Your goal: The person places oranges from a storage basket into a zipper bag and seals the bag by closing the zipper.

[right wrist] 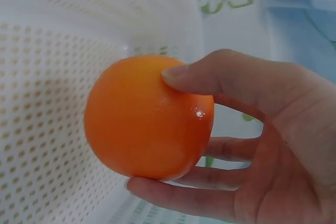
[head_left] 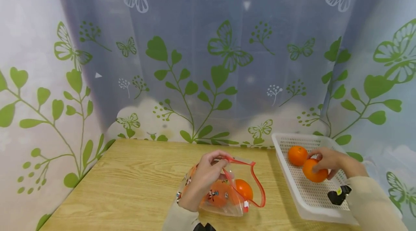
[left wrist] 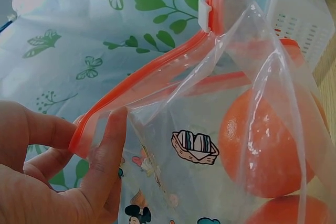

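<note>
While I am cataloguing remotely, the left hand (head_left: 207, 171) is pinching the red edge (left wrist: 147, 69) of a clear printed bag (head_left: 212, 195), seemingly to hold its mouth apart; the right hand (head_left: 335, 160) is gripping one orange (right wrist: 142, 124), thumb and fingers spread around it, probably for security. That orange is occupying the white basket (head_left: 312, 196) beside a second orange (head_left: 296, 156), lifted or resting I cannot tell. Two bagged oranges (left wrist: 265, 145) are likely steadying the bag on the wooden table (head_left: 136, 177); a butterfly-patterned curtain (head_left: 182, 3) is hanging behind.
</note>
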### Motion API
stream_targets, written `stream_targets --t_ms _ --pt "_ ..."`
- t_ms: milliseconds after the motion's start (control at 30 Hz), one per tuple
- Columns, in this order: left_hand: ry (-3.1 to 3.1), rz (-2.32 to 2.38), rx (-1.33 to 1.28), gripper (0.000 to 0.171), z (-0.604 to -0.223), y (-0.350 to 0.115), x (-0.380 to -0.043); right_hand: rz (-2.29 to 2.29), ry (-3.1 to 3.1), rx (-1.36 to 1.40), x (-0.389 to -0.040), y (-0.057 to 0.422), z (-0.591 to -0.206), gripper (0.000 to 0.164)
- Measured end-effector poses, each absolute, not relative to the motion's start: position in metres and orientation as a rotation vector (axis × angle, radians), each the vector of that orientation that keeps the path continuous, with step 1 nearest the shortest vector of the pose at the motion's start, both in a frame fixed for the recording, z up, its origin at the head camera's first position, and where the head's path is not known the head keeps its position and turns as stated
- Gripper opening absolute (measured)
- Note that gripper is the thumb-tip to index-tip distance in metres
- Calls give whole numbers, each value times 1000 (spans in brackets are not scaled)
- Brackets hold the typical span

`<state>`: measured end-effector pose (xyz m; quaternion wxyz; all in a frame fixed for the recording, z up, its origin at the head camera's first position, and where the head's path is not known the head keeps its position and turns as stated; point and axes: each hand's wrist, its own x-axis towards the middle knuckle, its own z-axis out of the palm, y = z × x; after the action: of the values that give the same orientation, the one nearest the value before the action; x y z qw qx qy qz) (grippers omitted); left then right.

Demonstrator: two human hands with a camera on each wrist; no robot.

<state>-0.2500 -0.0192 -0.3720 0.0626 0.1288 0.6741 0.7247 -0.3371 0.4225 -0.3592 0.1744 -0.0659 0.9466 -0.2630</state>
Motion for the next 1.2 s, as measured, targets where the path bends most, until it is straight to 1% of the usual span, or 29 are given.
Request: stream_targets --t_ms 467,800,1033,1200 --pt "2049 2184 383 22 -374 -19 -252 -897 2688 -300 -325 412 -352 53" --pt "2047 2186 378 21 -373 -19 -252 -992 2697 -354 -314 411 -345 63" --pt "2037 2186 379 22 -374 -18 -253 -1075 2713 -430 -306 412 -346 62" --pt "2045 2187 381 22 -374 -18 -253 -1091 2746 -474 -297 404 -345 63"
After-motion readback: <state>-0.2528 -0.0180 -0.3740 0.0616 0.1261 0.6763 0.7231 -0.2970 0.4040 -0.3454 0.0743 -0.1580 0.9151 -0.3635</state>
